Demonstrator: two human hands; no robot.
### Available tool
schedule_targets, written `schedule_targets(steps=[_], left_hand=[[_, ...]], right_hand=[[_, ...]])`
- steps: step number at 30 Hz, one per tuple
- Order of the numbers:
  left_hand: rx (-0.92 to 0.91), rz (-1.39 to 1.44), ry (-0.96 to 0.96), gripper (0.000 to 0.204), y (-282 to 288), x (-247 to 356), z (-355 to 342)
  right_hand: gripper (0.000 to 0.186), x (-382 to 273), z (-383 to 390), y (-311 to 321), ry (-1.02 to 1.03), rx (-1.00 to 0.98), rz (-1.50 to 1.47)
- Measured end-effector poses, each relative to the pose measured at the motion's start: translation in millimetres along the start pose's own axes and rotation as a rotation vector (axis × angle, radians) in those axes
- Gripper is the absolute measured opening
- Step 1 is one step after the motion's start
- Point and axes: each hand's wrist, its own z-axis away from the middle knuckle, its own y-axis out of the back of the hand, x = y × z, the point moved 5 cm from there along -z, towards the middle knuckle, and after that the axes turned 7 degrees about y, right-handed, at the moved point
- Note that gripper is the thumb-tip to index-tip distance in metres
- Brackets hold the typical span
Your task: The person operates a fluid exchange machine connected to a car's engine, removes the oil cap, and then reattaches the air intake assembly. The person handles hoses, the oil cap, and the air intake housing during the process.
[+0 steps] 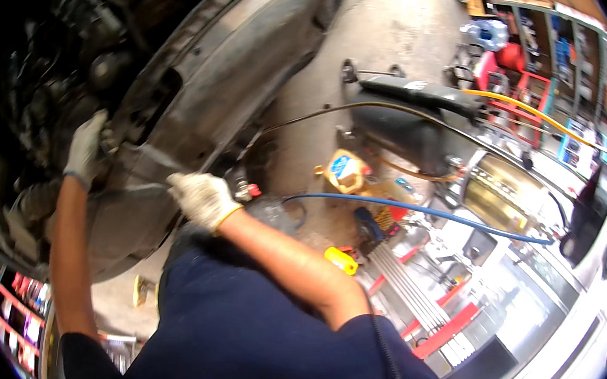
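Note:
My left hand (pixel 87 146), in a pale knit work glove, is raised at the edge of a dusty dark vehicle panel (pixel 220 70). Its fingers curl in by the machinery (pixel 98 27), and what they hold is hidden. Lower and to the right, my right hand (pixel 204 200) wears a matching glove with a yellow cuff. Those fingers are closed at the near end of a thin greyish piece (pixel 149 161) that runs toward the left hand; its kind is too blurred to tell. A rounded dark panel (pixel 130 223) lies below both hands.
To the right, a black tank (pixel 398 133) stands on the floor among dark, yellow and blue hoses (pixel 427 212). A yellow jug (pixel 346 172) and a yellow cylinder-shaped item (pixel 341 260) are nearer. Crowded shelves (pixel 569 55) line the far right.

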Motion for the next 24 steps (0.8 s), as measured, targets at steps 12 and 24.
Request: schedule_targets(steps=[12, 24], left_hand=[[0.145, -0.168, -0.036, 0.029, -13.0, 5.6, 17.1], [0.132, -0.134, -0.045, 0.027, -11.8, 4.1, 13.8]], right_hand=[[0.024, -1.2, -1.0, 4.4, -0.109, -0.216, 0.033], [0.023, -0.7, -0.1, 6.0, -0.106, -0.171, 0.015]])
